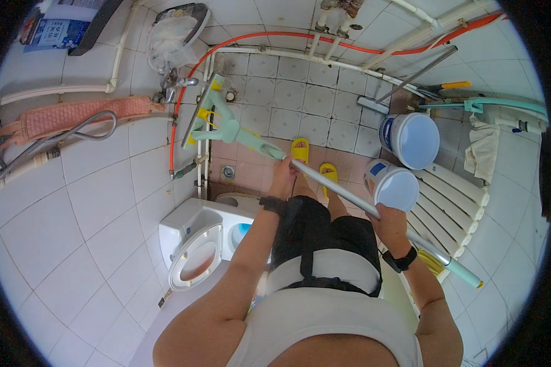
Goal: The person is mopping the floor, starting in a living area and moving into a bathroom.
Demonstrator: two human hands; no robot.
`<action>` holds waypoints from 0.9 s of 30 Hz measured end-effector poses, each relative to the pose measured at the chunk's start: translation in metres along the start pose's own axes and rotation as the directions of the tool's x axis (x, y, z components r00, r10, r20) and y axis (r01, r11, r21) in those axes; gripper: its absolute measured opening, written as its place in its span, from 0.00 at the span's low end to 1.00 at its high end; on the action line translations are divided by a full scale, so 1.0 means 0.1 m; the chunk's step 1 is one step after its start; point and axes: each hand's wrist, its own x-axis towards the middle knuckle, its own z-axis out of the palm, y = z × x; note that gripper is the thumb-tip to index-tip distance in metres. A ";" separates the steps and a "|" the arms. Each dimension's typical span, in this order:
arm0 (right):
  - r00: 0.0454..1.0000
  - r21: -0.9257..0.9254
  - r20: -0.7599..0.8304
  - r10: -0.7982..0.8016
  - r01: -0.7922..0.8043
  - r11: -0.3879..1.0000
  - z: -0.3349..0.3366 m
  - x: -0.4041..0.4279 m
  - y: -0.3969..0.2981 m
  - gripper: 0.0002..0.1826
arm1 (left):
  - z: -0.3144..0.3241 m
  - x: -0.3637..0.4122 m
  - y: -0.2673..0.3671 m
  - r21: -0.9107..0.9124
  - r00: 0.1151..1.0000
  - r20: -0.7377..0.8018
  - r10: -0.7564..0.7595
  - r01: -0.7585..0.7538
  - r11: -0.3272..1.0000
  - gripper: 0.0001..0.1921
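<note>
Both my hands hold a long mop-like tool by its silver metal pole (335, 189). My left hand (284, 173) grips the pole near the pale green plastic head (229, 130), just below its socket. Further back, toward the pale green end of the pole, my right hand (391, 225) is closed around it. The head has yellow clips and a long, narrow edge bar (203, 111), raised toward the tiled wall on the left. A white bucket (397, 186) stands close beyond my right hand, with a second white bucket (415, 140) beside it.
On the left is a toilet (193, 220) with its lid raised. A white radiator (450, 206) lines the right side. A floor squeegee (373, 105) leans at the back right, and a red hose (275, 33) runs along the back wall. Yellow slippers (329, 178) are on my feet.
</note>
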 end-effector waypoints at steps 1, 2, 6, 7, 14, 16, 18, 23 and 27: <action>1.000 -0.011 0.021 0.014 -0.013 1.000 0.01 0.00 0.00 0.13 | -0.01 0.00 -0.02 0.003 1.000 -0.021 0.011 -0.011 1.000 0.11; 1.000 -0.011 0.021 0.013 -0.012 1.000 0.00 0.00 -0.01 0.13 | -0.03 0.01 -0.03 0.007 0.999 -0.041 0.022 -0.022 1.000 0.11; 0.988 0.009 0.097 0.118 -0.120 0.993 0.02 -0.01 -0.02 0.12 | 0.01 -0.03 0.01 0.009 0.999 -0.033 -0.004 0.004 1.000 0.10; 0.988 0.008 0.096 0.123 -0.124 0.992 0.04 -0.02 -0.01 0.12 | 0.03 -0.04 0.01 0.009 0.998 -0.057 -0.002 0.003 1.000 0.10; 0.999 0.007 0.021 0.038 -0.038 0.999 0.08 -0.04 0.03 0.14 | 0.14 0.05 0.03 0.044 0.995 -0.069 0.068 -0.066 0.997 0.11; 0.999 0.023 -0.009 0.046 -0.046 0.999 0.10 -0.05 0.03 0.14 | 0.20 0.08 0.08 0.084 0.995 -0.064 0.072 -0.066 0.994 0.11; 0.998 0.017 -0.007 0.064 -0.064 0.998 0.11 -0.06 0.03 0.14 | 0.27 0.10 0.12 0.125 0.996 -0.059 0.074 -0.066 0.990 0.12; 0.989 0.078 -0.003 0.147 -0.147 0.986 0.12 -0.08 0.03 0.15 | 0.35 0.28 0.09 0.220 0.998 -0.041 0.054 -0.044 0.975 0.12; 0.980 0.083 -0.012 0.198 -0.196 0.977 0.16 -0.11 0.06 0.15 | 0.36 0.44 0.01 0.261 0.998 0.037 0.058 -0.065 0.963 0.13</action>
